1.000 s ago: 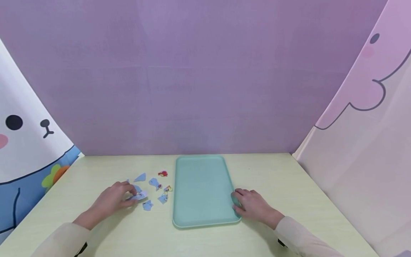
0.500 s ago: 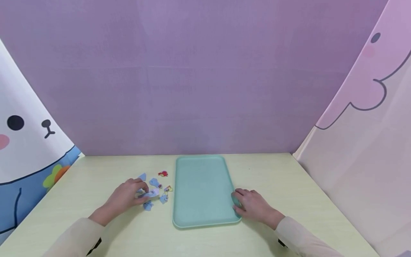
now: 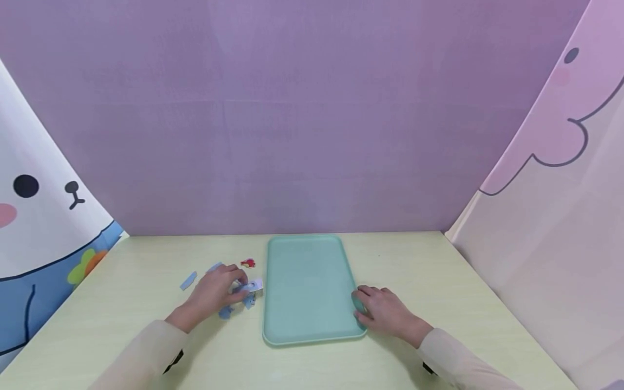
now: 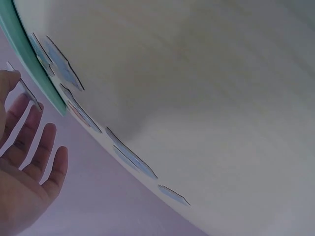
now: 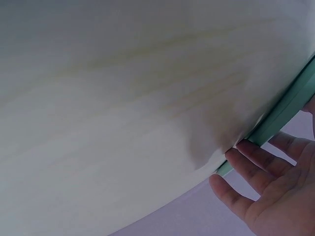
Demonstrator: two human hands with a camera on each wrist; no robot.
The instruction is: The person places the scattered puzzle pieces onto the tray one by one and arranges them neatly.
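My left hand (image 3: 214, 292) pinches a pale blue and white puzzle piece (image 3: 254, 285) between thumb and fingers, just left of the tray. The left wrist view shows this puzzle piece (image 4: 23, 86) edge-on, lifted at the fingertips, the other fingers spread. Irregular blue puzzle pieces lie around and partly under the hand, among them a strip (image 3: 188, 280), one at the front (image 3: 226, 312) and one by the thumb (image 3: 249, 300). A red piece (image 3: 248, 263) lies farther back. My right hand (image 3: 387, 313) rests against the right rim of the green tray (image 3: 312, 287), fingers fairly straight.
The pale wooden tabletop (image 3: 414, 265) meets a purple backdrop (image 3: 292, 135) behind. Printed curtains with a white animal face (image 3: 53, 227) and a pink figure (image 3: 556, 135) flank the table. The left wrist view shows several flat pieces (image 4: 130, 152) spread on the table.
My left hand has moved right and slightly away with the puzzle piece, up to the tray's left edge. A blue strip on the left has come into sight. My right hand has stayed put.
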